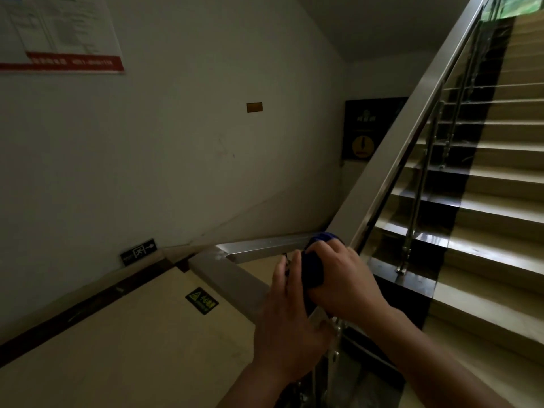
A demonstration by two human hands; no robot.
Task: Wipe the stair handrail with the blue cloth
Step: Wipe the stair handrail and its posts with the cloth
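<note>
A steel handrail (412,113) runs down from the upper right, turns at the landing and continues as a short horizontal bar (265,245) and a lower sloping section (229,275). The blue cloth (313,269) is bunched at the turn of the rail. My right hand (344,275) is closed over the cloth and presses it onto the rail. My left hand (291,316) lies on the lower rail section just beside the cloth, its fingers touching the cloth's left edge. Much of the cloth is hidden under my right hand.
Stairs (494,187) climb to the right behind steel balusters (418,201). A pale wall (176,142) carries a notice (59,33), a dark poster (365,128) and an exit sign (138,251). A warning sticker (201,300) lies on the landing floor.
</note>
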